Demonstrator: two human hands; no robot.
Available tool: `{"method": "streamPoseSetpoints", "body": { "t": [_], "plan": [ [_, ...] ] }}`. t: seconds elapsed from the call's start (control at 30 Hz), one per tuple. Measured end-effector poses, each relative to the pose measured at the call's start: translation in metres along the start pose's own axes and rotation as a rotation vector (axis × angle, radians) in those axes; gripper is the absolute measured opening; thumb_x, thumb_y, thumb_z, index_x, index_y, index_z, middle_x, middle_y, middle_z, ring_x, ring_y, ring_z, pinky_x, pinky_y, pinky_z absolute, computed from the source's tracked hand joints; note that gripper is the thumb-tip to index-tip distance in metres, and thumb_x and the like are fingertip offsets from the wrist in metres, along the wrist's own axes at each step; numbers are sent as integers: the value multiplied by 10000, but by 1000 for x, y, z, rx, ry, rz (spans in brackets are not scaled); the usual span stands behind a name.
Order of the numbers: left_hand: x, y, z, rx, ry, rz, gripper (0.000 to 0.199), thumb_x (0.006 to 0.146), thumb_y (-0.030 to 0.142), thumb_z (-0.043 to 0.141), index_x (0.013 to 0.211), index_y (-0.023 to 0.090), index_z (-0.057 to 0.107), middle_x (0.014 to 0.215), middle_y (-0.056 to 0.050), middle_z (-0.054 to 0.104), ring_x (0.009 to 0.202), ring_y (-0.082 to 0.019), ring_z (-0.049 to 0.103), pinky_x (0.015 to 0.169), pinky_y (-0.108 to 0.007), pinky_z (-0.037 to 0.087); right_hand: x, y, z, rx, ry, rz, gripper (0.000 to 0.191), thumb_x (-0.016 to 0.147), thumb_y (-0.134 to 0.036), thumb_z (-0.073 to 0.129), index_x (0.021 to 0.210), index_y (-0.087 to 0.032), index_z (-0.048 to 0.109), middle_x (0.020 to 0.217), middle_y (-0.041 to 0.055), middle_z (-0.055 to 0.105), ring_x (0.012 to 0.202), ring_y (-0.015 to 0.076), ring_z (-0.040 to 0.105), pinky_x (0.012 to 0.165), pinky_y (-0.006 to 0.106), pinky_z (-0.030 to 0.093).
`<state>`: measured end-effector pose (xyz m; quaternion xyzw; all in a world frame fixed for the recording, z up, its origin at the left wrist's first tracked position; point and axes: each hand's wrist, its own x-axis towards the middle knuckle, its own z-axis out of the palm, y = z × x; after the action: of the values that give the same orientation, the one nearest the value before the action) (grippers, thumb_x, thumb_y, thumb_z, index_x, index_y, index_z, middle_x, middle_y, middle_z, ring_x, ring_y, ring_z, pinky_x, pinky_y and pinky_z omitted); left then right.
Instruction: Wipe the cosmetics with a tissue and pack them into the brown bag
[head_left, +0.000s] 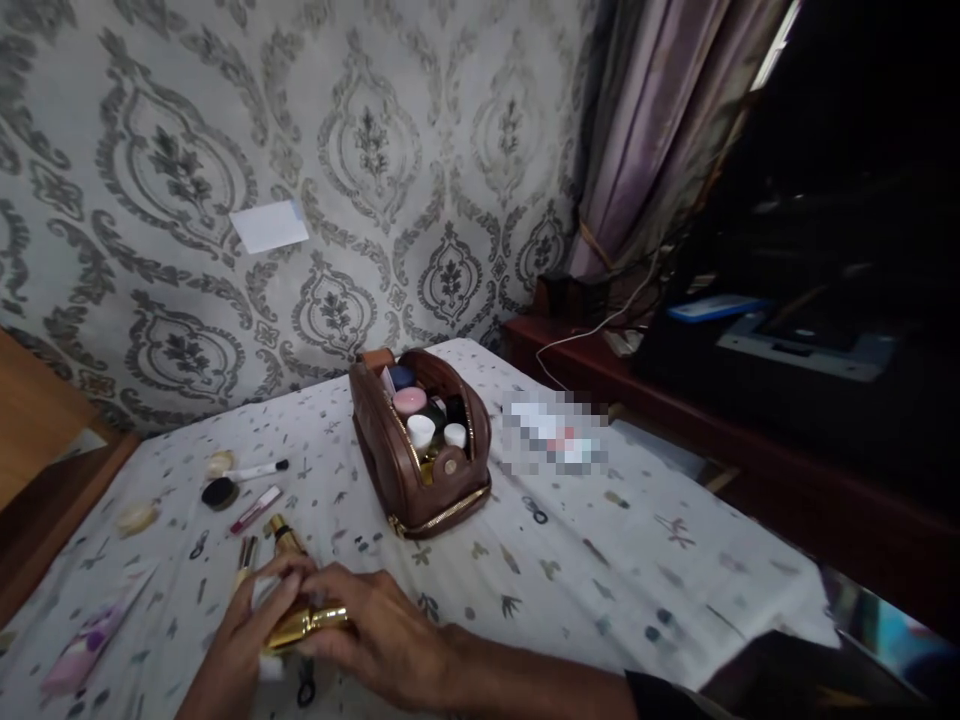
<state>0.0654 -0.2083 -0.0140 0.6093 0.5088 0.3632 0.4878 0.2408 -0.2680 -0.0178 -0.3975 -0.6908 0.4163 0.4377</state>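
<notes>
Low in the head view, a shiny gold cosmetic tube (306,626) lies crosswise between my hands. My left hand (251,620) is closed at its left end, and something white shows partly behind the fingers. My right hand (390,630) wraps over the tube from the other side, thumb beneath and fingers on top. Just beyond my fingers, a gold-topped bottle (283,535) is on the sheet, its lower part hidden. Close by is a slim tube with a rose-gold cap (246,555). The brown cosmetic bag (386,470) stands unzipped ahead, packed with jars and bottles.
On the patterned sheet (525,610) to the left lie a lip gloss tube (256,510), a round black-lidded jar (220,493), a white-handled brush (259,470) and a pink tube (86,650). Right of the bag is a blurred-out item (555,432). A dark red desk (585,370) borders the right.
</notes>
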Motion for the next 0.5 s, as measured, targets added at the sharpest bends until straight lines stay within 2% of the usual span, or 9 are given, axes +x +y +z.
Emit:
{"method": "streamPoseSetpoints", "body": {
  "t": [0.1,0.17,0.23,0.3,0.37,0.5],
  "plan": [
    [-5,-8,-2,-66,28,12,482,730,636,649,864,176,694,708,-25,659,606,-203,629,553,-275,514,3,5,7,424,53,186,419,814,-576,643,996,-225,503,675,-55,603,469,98,536,467,195,408],
    [-6,-12,-2,33,30,115,465,771,620,615,891,180,705,715,-32,665,654,-219,651,600,-285,533,7,14,16,687,45,315,566,717,-710,649,939,-227,455,581,-83,566,373,74,452,389,176,333],
    [-6,-17,-3,175,89,247,403,790,567,618,903,192,714,795,-53,706,786,-248,683,715,-300,550,10,25,25,867,59,409,660,631,-775,661,917,-226,434,533,-84,579,338,67,428,358,169,283],
    [-6,-21,-4,300,170,365,330,780,503,648,906,207,721,899,-67,742,895,-261,691,809,-306,544,13,33,31,966,74,476,700,584,-790,678,908,-223,427,492,-86,576,317,65,416,341,166,241],
    [-6,-22,-5,384,201,423,292,756,468,674,896,217,725,911,-59,757,872,-249,701,805,-297,547,14,35,33,997,74,491,722,566,-796,688,913,-221,423,474,-87,574,308,64,420,338,164,228],
    [-6,-8,-3,397,266,359,300,790,502,597,795,218,693,763,-26,732,737,-216,690,703,-272,545,14,28,28,962,78,404,738,611,-809,658,989,-215,439,550,-70,619,352,70,484,366,166,296]
  ]
}}
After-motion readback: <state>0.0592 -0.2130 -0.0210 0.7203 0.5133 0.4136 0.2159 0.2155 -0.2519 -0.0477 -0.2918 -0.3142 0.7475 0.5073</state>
